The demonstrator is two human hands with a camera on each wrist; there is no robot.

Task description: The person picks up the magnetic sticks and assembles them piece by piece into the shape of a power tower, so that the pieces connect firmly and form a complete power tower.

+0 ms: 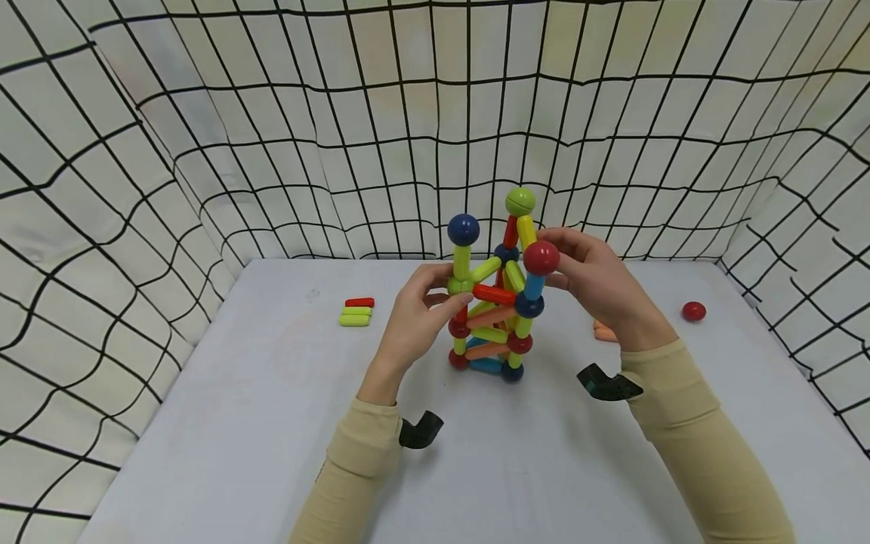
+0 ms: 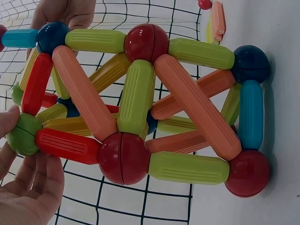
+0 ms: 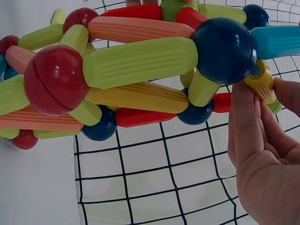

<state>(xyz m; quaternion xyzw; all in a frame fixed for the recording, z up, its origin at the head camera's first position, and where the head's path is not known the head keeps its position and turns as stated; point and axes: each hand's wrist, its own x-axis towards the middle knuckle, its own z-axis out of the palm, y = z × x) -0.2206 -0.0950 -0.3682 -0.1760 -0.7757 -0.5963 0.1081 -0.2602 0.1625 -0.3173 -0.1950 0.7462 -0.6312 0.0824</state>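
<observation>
A tower of magnetic balls and rods (image 1: 495,295) stands upright on the white table. My left hand (image 1: 416,325) is at its left side, thumb and fingers pinching the green ball (image 2: 23,136) where a red rod meets it. On the other side, my right hand (image 1: 601,287) pinches a yellow rod (image 3: 262,84) between thumb and fingers. That rod's holed end shows close beside a dark blue ball (image 3: 224,50); whether they touch I cannot tell. Higher up are a blue ball (image 1: 464,230), a green ball (image 1: 520,201) and a red ball (image 1: 541,258).
Two green rods and a red rod (image 1: 359,302) lie on the table (image 1: 272,423) to the left. Orange rods (image 1: 604,332) show partly behind my right wrist. Farther right sits a loose red ball (image 1: 694,311). Black netting (image 1: 435,136) surrounds the back and sides.
</observation>
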